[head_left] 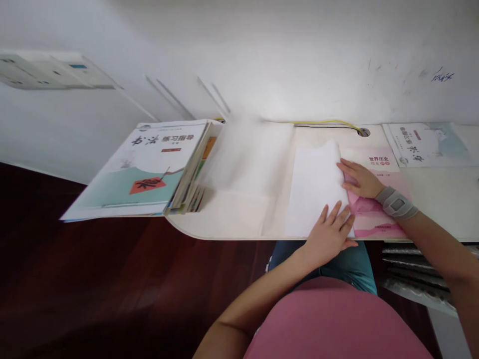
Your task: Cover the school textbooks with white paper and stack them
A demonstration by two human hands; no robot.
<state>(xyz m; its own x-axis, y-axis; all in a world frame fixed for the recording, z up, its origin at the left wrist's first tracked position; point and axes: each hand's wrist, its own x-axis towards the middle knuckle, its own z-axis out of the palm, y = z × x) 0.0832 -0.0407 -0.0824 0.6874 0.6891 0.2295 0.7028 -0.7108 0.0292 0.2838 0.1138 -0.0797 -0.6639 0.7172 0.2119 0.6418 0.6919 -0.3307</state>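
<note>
A white sheet of paper (312, 187) lies on the desk, and its right edge meets a pink book (389, 217). My left hand (331, 230) rests on the lower right part of the sheet with its fingers spread. Higher up, my right hand (361, 180) lies over the pink book, its stretched fingers touching the sheet's right edge. A grey band wraps the right wrist. How far the sheet reaches over or under the book's cover, I cannot tell. To the left lies a translucent whitish sheet (247, 154), blurred at its top.
A tall stack of books (164, 169) stands at the desk's left end, past its rounded corner. Another book (426, 144) lies at the back right. A yellow cable (325, 121) runs along the wall into a desk hole. Wall sockets (56, 72) are at upper left.
</note>
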